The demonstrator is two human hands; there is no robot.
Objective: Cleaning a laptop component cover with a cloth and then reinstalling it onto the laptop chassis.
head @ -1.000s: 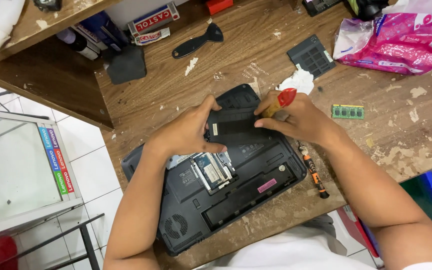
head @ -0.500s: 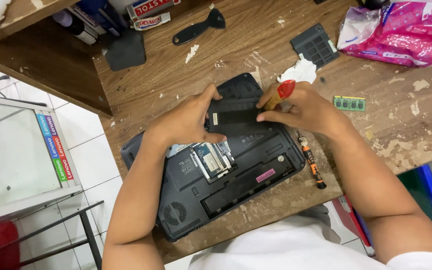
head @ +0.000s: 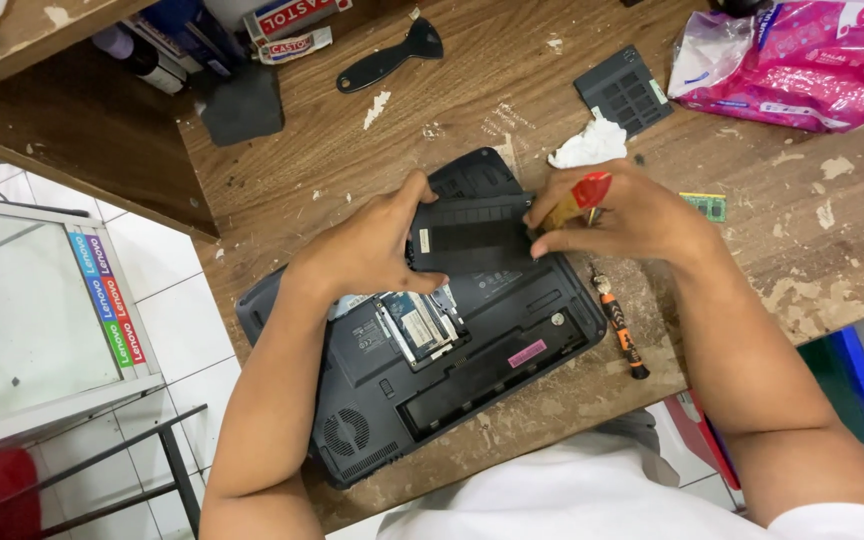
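Together, the fingers of the left hand (head: 377, 250) and right hand (head: 627, 215) pinch the two short ends of a black rectangular cover panel (head: 472, 238), its long axis running left to right across the far part of an upturned black laptop (head: 422, 340); the right hand also grips a red-handled screwdriver (head: 582, 195). Nearer the person, one open laptop bay shows a metal-cased drive (head: 417, 325), and the long battery slot (head: 492, 375) holds only a pink sticker. Around the laptop the worn wooden tabletop (head: 512, 100) carries a second orange screwdriver (head: 622, 325), a crumpled tissue (head: 589, 148), another vented cover (head: 624, 90), a green memory module (head: 704, 206) and a pink packet (head: 802, 60).
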